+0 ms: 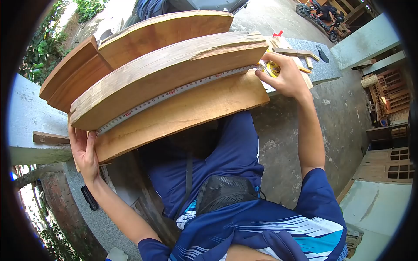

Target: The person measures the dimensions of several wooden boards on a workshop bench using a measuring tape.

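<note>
A thick wooden beam (165, 71) lies across the view, with a wide flat board (183, 108) below it on the near side. Along the seam between them runs an extended tape measure blade (174, 91). At the right end, my right hand (285, 75) is closed around the yellow tape measure case (273, 68). My left hand (83, 152) is at the left end, its thumb by the blade's end and its other fingers partly hidden behind the wood, gripping the board's corner.
Behind the beam stand more wooden pieces (165, 37). A stone bench (326, 69) at the right carries wood strips and a dark clip-like object (322, 53). A black object (89, 198) lies on the stone ledge at left. A motorbike (322, 17) stands far back.
</note>
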A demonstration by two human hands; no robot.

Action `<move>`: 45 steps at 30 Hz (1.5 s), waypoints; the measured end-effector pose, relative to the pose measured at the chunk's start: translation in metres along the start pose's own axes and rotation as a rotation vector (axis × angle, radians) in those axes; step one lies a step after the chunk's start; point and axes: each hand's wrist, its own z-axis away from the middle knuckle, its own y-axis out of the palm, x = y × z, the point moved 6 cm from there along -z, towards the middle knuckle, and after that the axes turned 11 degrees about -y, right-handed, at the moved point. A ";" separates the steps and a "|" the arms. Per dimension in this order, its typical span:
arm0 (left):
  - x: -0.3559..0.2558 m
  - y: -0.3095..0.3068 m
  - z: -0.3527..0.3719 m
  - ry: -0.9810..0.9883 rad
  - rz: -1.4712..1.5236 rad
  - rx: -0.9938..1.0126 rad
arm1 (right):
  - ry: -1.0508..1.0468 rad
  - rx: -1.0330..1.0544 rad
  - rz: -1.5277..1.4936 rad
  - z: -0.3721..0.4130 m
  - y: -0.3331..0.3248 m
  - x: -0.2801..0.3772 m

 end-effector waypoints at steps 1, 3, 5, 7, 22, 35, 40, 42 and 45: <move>0.001 -0.001 0.000 -0.004 0.004 -0.002 | -0.002 0.010 0.003 0.000 0.000 -0.001; 0.003 -0.001 0.000 -0.003 0.010 -0.004 | -0.007 0.028 0.011 0.000 0.000 -0.003; 0.003 -0.002 0.000 0.004 0.012 -0.009 | -0.013 -0.006 -0.014 0.001 -0.003 -0.005; -0.008 0.011 0.002 0.058 0.014 0.032 | -0.024 -0.020 -0.044 0.001 -0.004 -0.002; -0.023 0.022 0.001 0.056 -0.076 -0.012 | 0.022 0.004 -0.077 -0.001 0.002 0.005; -0.027 0.023 0.004 0.070 -0.074 0.064 | -0.016 -0.018 -0.108 0.002 0.005 0.002; -0.025 0.022 0.004 0.091 -0.067 0.045 | -0.036 -0.036 -0.088 0.002 0.005 -0.001; -0.025 0.022 0.004 0.097 -0.070 0.043 | -0.029 -0.034 -0.100 0.003 0.005 -0.001; -0.025 0.022 0.003 0.100 -0.065 0.044 | -0.023 -0.031 -0.101 0.003 0.006 -0.001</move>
